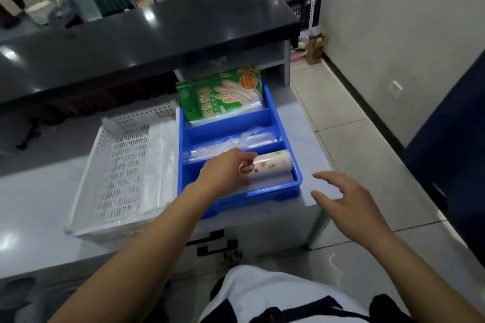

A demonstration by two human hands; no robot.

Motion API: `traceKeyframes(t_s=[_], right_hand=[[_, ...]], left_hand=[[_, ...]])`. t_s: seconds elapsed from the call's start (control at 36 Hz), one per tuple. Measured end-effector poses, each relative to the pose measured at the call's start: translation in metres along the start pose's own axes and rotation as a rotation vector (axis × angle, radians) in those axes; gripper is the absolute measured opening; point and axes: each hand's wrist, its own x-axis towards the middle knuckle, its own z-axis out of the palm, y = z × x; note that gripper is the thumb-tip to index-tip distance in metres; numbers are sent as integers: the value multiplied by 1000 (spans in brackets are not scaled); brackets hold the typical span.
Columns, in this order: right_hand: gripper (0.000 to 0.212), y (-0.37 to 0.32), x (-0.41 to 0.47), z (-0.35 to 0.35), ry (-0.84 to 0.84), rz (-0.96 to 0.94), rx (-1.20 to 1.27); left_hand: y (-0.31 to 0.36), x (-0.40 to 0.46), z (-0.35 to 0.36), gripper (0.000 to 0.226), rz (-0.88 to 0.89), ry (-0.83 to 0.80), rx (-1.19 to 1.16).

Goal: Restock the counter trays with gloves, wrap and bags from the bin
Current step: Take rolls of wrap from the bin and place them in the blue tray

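Observation:
A blue tray with three compartments sits on the grey counter. A green pack of gloves leans in the far compartment. Clear plastic bags lie in the middle one. In the near compartment lies a white roll of wrap, and my left hand is closed on its left end. My right hand hovers open to the right of the tray, over the counter's edge. Left of the tray stands a white perforated bin with a clear sheet of plastic along its right side.
A dark raised ledge overhangs the back of the counter. The counter ends just right of the tray, with tiled floor beyond. Drawer handles show below the counter front. A dark cabinet stands at the right.

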Motion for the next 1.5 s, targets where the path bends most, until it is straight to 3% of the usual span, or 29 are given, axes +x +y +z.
traceKeyframes(t_s=[0.14,0.31,0.44,0.61,0.86,1.03,1.5], right_hand=[[41,-4,-4,6,-8,2,6],[48,-19,4,16,-73,-118,-87],[59,-32,15,27,-128,-276,-241],[66,-38,30,47,-212,-369,-569],[75,-39,29,62,-141,-331,-671],[83,-34,26,72,-143,-309,-713],[95,-20,27,75,-184,-350,-743]], left_hand=[[-3,7,-4,48,14,-70,10],[-4,11,-12,59,-27,-188,-60],[1,5,-3,68,-17,-209,34],[-2,-4,15,71,-2,19,59],[-16,-44,26,45,-84,363,5],[-14,-62,49,57,-107,316,-19],[-10,-60,60,54,-167,360,-91]])
